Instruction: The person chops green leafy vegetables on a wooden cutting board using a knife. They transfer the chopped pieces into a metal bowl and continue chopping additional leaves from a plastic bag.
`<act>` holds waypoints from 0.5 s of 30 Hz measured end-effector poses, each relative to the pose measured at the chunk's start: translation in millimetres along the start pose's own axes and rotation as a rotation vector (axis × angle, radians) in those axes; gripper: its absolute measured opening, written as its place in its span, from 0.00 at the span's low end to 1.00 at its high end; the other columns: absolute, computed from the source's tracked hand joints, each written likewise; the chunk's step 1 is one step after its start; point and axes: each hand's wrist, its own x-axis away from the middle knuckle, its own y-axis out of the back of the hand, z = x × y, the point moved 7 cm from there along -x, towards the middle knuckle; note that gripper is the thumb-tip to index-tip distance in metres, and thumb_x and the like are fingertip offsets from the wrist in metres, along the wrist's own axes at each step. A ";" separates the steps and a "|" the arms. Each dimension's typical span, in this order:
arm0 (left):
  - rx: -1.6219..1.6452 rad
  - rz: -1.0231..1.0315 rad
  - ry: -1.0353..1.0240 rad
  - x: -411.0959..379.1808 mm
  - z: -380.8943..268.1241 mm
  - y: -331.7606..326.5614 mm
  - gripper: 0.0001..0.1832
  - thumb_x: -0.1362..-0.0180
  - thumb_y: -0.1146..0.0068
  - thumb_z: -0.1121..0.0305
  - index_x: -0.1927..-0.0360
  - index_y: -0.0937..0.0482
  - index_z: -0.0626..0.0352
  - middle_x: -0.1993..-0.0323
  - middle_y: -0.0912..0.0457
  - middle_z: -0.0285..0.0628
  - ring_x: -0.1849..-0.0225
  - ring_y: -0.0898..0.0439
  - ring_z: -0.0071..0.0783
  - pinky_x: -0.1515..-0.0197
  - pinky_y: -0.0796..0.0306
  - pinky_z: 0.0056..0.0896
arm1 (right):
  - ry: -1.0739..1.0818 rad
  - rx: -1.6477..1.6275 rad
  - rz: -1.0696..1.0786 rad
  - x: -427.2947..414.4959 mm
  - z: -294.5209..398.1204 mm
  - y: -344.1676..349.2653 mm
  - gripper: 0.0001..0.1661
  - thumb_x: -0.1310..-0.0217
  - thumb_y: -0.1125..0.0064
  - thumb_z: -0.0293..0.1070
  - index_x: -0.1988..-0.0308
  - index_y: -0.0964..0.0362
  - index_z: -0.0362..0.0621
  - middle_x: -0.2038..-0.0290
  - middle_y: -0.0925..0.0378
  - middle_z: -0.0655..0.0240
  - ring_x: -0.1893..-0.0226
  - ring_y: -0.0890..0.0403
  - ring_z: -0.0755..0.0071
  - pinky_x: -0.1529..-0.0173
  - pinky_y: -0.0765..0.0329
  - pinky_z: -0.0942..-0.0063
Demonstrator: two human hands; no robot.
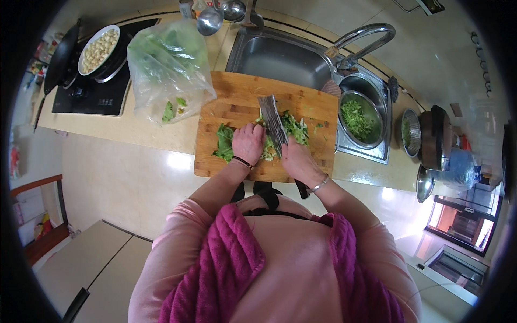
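My right hand [299, 158] grips a wide-bladed kitchen knife [274, 123] whose blade points away from me over a wooden cutting board [234, 91]. The end of its dark handle shows below my wrist. My left hand [248, 143] presses down on leafy greens just left of the blade, fingers curled. Uncut green leaves [224, 143] stick out to the left of that hand. Chopped greens [295, 128] lie right of the knife, with small bits scattered on the board. The greens under my left palm are hidden.
A plastic bag of greens [169, 60] sits left of the board. Behind the board is a steel sink [282, 52] with a curved faucet [363, 34]. Chopped greens fill part of a metal bowl [379, 135] at right. On the cooktop [91, 97] stands a pan of pale pieces [100, 51].
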 end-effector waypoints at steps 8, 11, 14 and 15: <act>-0.006 0.065 0.003 -1.1 -1.4 -4.4 0.07 0.48 0.44 0.64 0.74 0.30 0.53 0.75 0.28 0.39 0.71 0.25 0.38 0.67 0.34 0.39 | -0.092 -0.011 -0.021 -6.3 -2.3 -35.7 0.17 0.35 0.59 0.37 0.60 0.40 0.29 0.76 0.25 0.42 0.72 0.22 0.37 0.65 0.26 0.49; 0.027 0.036 -0.015 -0.7 1.0 -1.1 0.07 0.49 0.44 0.65 0.74 0.30 0.53 0.75 0.28 0.39 0.70 0.25 0.38 0.66 0.34 0.39 | -0.061 -0.040 -0.056 -18.7 -1.2 -31.5 0.16 0.35 0.59 0.37 0.61 0.40 0.31 0.76 0.25 0.42 0.72 0.23 0.37 0.65 0.26 0.48; 0.076 0.045 -0.076 -2.0 1.8 1.3 0.07 0.50 0.43 0.67 0.74 0.30 0.55 0.74 0.29 0.41 0.70 0.26 0.41 0.66 0.33 0.40 | -0.022 -0.021 -0.027 -16.8 -5.4 -8.5 0.16 0.35 0.59 0.37 0.61 0.39 0.32 0.76 0.25 0.42 0.72 0.23 0.37 0.65 0.27 0.48; 0.081 0.041 -0.079 -2.7 1.2 2.6 0.07 0.50 0.43 0.67 0.74 0.30 0.55 0.74 0.29 0.41 0.70 0.26 0.41 0.66 0.33 0.40 | -0.026 -0.021 0.000 -10.5 -1.8 2.6 0.16 0.35 0.59 0.37 0.61 0.38 0.32 0.76 0.25 0.42 0.72 0.23 0.37 0.65 0.27 0.48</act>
